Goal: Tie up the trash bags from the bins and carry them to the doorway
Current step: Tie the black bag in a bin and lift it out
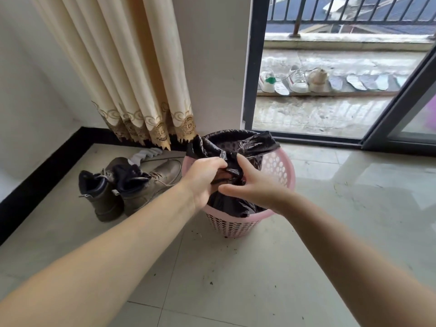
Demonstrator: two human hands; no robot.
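A black trash bag (238, 145) lines a pink perforated bin (278, 168) that stands on the tiled floor near the balcony door. The bag's upper edges are pulled up and gathered over the bin's mouth. My left hand (203, 180) is shut on a bunch of the bag's edge from the left. On the right, my right hand (252, 185) pinches the twisted plastic, forefinger raised. The two hands meet above the middle of the bin. What the bag contains is hidden.
A pair of brown boots (127, 185) and a grey sock (146, 154) lie left of the bin below a cream curtain (132, 74). The open sliding door (405, 100) behind leads to a balcony with several shoes (297, 79). Dirt crumbs speckle the floor tiles (236, 267).
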